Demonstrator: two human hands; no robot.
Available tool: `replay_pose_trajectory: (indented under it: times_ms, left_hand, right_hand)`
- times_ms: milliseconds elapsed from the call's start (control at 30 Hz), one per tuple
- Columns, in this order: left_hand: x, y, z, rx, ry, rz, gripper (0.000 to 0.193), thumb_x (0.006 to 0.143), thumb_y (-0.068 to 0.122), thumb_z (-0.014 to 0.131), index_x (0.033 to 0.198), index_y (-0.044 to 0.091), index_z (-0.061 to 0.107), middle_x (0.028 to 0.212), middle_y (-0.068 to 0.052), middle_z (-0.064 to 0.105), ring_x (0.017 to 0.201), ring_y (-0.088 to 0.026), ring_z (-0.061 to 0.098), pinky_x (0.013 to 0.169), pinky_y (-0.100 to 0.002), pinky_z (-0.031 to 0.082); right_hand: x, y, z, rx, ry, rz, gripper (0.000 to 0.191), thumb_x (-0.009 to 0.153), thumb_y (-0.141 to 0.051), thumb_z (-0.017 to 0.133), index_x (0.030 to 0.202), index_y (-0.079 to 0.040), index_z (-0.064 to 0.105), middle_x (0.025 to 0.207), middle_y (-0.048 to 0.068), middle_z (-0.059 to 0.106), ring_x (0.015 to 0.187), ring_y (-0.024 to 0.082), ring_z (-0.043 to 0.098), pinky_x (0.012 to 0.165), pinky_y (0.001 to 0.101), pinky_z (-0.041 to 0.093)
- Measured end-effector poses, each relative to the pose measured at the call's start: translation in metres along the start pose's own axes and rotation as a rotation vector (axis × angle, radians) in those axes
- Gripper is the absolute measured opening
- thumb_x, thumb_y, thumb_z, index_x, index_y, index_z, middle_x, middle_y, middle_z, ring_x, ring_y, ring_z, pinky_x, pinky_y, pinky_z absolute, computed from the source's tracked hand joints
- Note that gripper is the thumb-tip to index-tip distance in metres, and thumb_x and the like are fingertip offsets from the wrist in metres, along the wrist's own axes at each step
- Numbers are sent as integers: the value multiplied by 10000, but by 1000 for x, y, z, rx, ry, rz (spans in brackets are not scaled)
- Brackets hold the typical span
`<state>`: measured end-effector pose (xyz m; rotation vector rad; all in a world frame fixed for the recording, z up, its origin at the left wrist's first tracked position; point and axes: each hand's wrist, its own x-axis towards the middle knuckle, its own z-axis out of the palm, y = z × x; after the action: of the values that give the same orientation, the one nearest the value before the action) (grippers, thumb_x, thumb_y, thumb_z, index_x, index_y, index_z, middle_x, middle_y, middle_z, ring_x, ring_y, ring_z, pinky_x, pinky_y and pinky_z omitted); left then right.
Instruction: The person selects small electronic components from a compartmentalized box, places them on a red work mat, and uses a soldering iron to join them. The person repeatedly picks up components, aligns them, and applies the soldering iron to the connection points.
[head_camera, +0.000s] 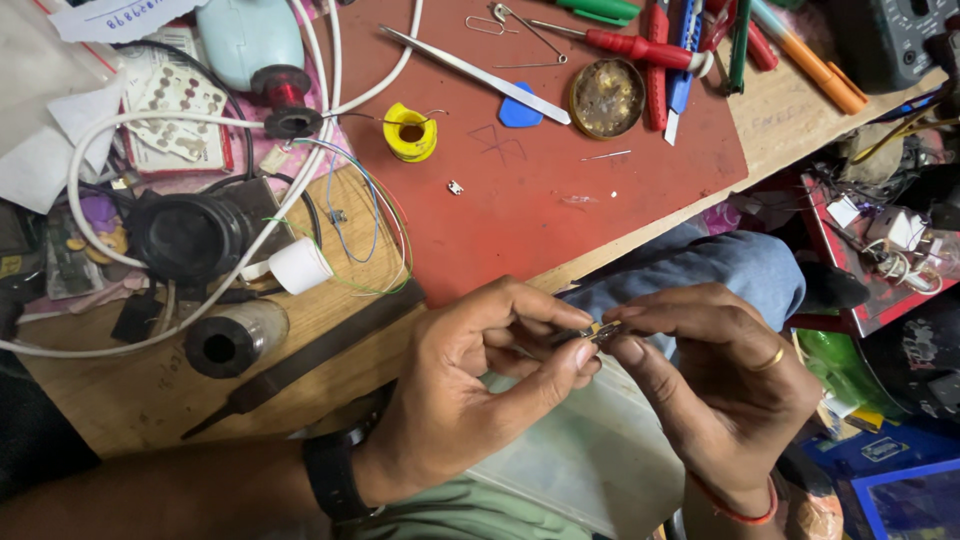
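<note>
Both my hands meet over my lap, just off the front edge of the workbench. My left hand pinches a tiny metal part between thumb and forefinger. My right hand, with a ring on one finger and a red thread at the wrist, grips the same small part from the other side with its fingertips. The part is mostly hidden by the fingers. A black watch band sits on my left wrist. Below the hands lies a translucent plastic box.
A red mat on the wooden bench holds a yellow solder spool, tweezers, a blue pick, a round brass tin and screwdrivers. White cables, a black lens-like cylinder and a dark file lie left.
</note>
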<state>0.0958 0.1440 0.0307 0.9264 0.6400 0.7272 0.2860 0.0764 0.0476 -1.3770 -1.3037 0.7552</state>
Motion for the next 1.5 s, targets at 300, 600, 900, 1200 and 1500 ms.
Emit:
replay_pose_trajectory:
  times_ms: [300,600,900,1200,1500]
  left_hand:
    - [-1,-1,0,82,7,98,186,980,28,730,1157,1,682,1110,-58,749,1003,-97,751,824,-215,640]
    - [-1,-1,0,173,26,155,183,967,13,741,1147,26,708,1112,-40,758,1006,-91,755,814,-214,644]
    - [0,-1,0,162,23,151,178,970,10,738,1146,18,710,1112,-45,755,1003,-93,755,816,-216,645]
    - [0,0,1,134,34,148,176,967,10,740,1141,15,716,1122,-50,755,1016,-94,751,810,-217,658]
    - [-1,0,0,120,33,114,178,969,25,737,1144,12,703,1092,-52,755,966,-88,743,776,-204,621]
  right_hand:
    - [1,-4,2,-11,8,22,148,922,119,766,1023,91,661,1030,201,722,983,231,729,892,299,586]
    - [0,-6,5,15,31,62,137,924,113,763,1016,87,665,1025,195,719,980,215,712,892,294,575]
    - [0,-4,4,49,31,93,124,940,101,763,1007,76,662,1004,173,712,950,196,700,870,273,571]
    - [0,-7,6,60,48,125,90,962,95,741,1006,68,667,1008,169,709,939,177,701,844,264,591]
    - [0,-7,7,66,59,123,72,974,91,731,1010,75,671,1011,176,713,909,174,702,815,269,603]
